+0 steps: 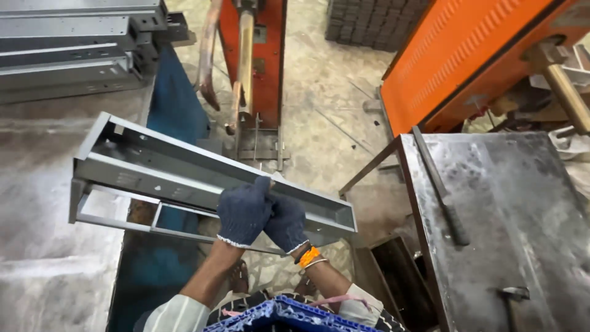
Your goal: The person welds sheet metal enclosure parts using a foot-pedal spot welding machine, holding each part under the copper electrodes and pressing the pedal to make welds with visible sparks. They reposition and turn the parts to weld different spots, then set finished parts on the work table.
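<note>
Lots going on around the shop floor here. An orange welding machine (pixel 255 61) stood straight ahead on the mottled concrete floor (pixel 319 92), with copper-coloured arms (pixel 244 67) hanging down its front. A second orange machine housing (pixel 467 55) with vent slots sat off to the right. Below that was a scuffed steel worktop (pixel 522 227) with a long dark bar tool (pixel 439 184) lying on it. Top left, grey metal channels (pixel 67 46) were stacked up, next to a blue panel (pixel 175 98). Dark blocks (pixel 369 21) were piled at the back.
</note>
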